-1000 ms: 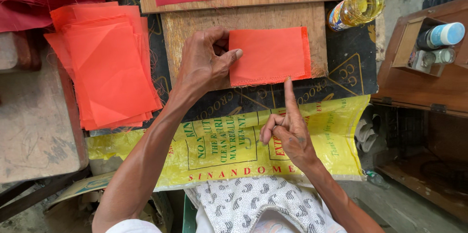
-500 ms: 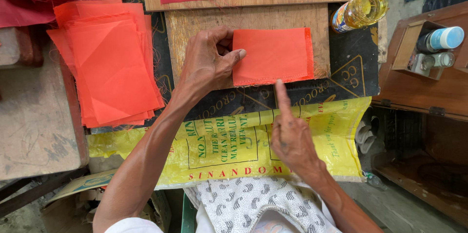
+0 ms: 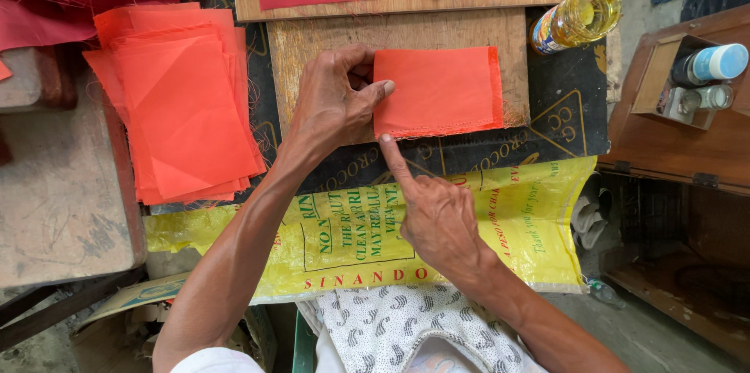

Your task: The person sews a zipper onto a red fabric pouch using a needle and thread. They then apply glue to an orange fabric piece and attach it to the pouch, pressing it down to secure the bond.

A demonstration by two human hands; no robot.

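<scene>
Far left of the frame there's a fanned stack of orange cloth pieces (image 3: 183,107) lying flat, well apart from both hands and untouched. Moving right, my left hand (image 3: 332,99) sits on the wooden board (image 3: 312,45) with its thumb pressed down on the left edge of a single folded orange cloth piece (image 3: 437,90) and the other fingers curled in behind — pinning it, not lifting it. That piece lies just right of the hand, long axis running left to right across the middle of the frame, flat on the board.

My right hand (image 3: 437,221) comes up from below, over the yellow printed sack (image 3: 508,224), index finger stretched out and the rest folded in. Its fingertip touches the piece's lower left corner — so the cloth sits straight above that hand, and both hands meet at the same left end. Upper right, a bottle of yellow liquid (image 3: 578,17) stands clear of everything.
</scene>
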